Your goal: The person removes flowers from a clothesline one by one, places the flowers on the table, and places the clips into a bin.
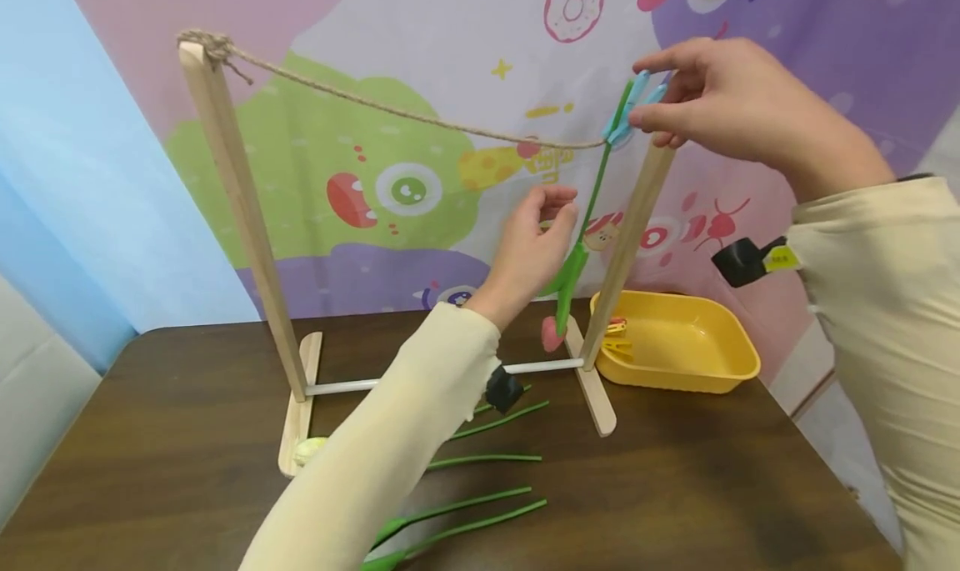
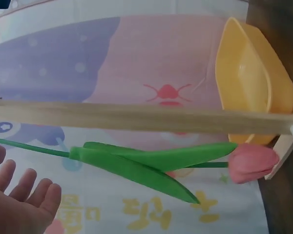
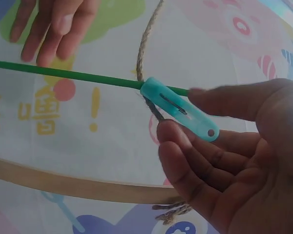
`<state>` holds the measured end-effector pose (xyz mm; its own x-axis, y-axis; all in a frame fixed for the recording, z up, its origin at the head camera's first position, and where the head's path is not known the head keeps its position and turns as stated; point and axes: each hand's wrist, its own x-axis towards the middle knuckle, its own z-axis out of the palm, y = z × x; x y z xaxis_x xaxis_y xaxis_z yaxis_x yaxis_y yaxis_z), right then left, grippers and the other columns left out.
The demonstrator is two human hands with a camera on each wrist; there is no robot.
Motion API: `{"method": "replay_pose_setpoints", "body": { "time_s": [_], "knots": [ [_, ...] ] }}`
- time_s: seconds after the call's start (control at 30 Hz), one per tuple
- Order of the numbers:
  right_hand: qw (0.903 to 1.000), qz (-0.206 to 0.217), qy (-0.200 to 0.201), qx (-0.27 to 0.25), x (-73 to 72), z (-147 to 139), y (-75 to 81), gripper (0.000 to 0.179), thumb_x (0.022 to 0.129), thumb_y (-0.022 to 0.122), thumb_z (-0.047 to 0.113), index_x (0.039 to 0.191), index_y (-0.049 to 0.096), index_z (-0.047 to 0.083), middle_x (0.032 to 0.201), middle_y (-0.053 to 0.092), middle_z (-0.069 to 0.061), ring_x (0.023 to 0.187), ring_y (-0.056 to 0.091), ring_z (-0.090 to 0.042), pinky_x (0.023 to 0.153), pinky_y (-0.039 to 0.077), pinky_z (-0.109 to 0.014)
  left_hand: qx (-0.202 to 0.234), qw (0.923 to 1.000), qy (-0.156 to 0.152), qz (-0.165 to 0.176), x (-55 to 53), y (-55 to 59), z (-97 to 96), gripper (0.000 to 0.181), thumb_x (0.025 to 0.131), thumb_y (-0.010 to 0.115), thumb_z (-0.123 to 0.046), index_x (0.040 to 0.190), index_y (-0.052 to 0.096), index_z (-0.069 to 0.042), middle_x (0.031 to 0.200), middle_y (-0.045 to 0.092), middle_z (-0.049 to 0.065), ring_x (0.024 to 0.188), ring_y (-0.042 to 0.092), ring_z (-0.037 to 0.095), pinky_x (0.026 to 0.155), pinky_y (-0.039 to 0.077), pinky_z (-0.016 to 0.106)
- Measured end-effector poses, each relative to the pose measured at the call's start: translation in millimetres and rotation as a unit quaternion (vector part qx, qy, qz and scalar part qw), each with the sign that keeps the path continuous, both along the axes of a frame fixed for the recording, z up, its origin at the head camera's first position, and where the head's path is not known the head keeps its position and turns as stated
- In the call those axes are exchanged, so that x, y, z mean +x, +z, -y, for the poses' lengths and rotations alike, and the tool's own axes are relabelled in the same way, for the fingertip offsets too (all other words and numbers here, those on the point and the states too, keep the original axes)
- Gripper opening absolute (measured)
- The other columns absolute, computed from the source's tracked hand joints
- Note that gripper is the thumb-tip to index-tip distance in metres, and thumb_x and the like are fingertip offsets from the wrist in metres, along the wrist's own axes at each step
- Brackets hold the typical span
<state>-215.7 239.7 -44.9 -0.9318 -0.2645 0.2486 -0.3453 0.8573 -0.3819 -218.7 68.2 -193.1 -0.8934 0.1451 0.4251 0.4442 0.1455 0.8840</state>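
Note:
A tulip with a pink flower [image 1: 553,334] and green leaves [image 2: 141,161] hangs head down from the twine [image 1: 420,119]. Its green stem [image 3: 88,75] is clipped to the twine by a light blue clothespin [image 3: 178,109]. Around the clothespin is my right hand [image 1: 738,108], thumb and fingers spread at either side; the thumb tip meets the stem's end in the right wrist view. My left hand [image 1: 534,242] is beside the stem with loosely bent fingers, nothing in it. Both hands show from the side in the head view.
Wooden posts [image 1: 238,196] carry the twine, joined low by a white rod [image 1: 543,367]. Behind the right post stands a yellow basin [image 1: 678,383] with several clothespins [image 1: 618,348]. More green stems [image 1: 480,504] and a pale yellow flower [image 1: 309,449] lie on the brown table [image 1: 697,488].

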Motion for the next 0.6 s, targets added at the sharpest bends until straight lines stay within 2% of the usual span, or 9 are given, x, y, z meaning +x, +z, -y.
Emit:
{"method": "replay_pose_setpoints", "body": {
  "time_s": [0.23, 0.4, 0.6],
  "knots": [
    [0.9988, 0.022, 0.015, -0.042, -0.9, 2, 2.5, 0.059, 0.091, 0.059, 0.033, 0.141, 0.041, 0.011, 0.078, 0.065, 0.013, 0.068, 0.065, -0.006, 0.062, 0.048, -0.012, 0.032, 0.9986, -0.041, 0.003, -5.5, -4.4, -8.8, 0.031, 0.098, 0.043, -0.012, 0.127, 0.050, -0.004, 0.125, 0.056, 0.012, 0.114, 0.054, 0.020, 0.096, 0.044, 0.025],
    [0.9982, 0.026, 0.017, -0.052, -1.4, 1, 2.3, 0.059, 0.091, 0.059, 0.033, 0.142, 0.040, 0.010, 0.077, 0.065, 0.011, 0.067, 0.065, -0.007, 0.063, 0.047, -0.012, 0.030, 0.9973, -0.066, 0.010, -5.8, -4.4, -11.4, 0.032, 0.099, 0.043, -0.013, 0.129, 0.049, -0.003, 0.123, 0.058, 0.014, 0.113, 0.055, 0.024, 0.094, 0.045, 0.025],
    [0.9981, 0.018, 0.018, -0.056, -1.3, 1, 2.2, 0.058, 0.090, 0.060, 0.033, 0.140, 0.043, 0.010, 0.074, 0.065, 0.016, 0.067, 0.064, -0.007, 0.062, 0.047, -0.012, 0.021, 0.9951, -0.096, 0.013, -3.5, -2.4, -13.4, 0.034, 0.101, 0.039, -0.015, 0.131, 0.047, -0.002, 0.128, 0.056, 0.012, 0.119, 0.054, 0.020, 0.097, 0.044, 0.024]
  ]
}}
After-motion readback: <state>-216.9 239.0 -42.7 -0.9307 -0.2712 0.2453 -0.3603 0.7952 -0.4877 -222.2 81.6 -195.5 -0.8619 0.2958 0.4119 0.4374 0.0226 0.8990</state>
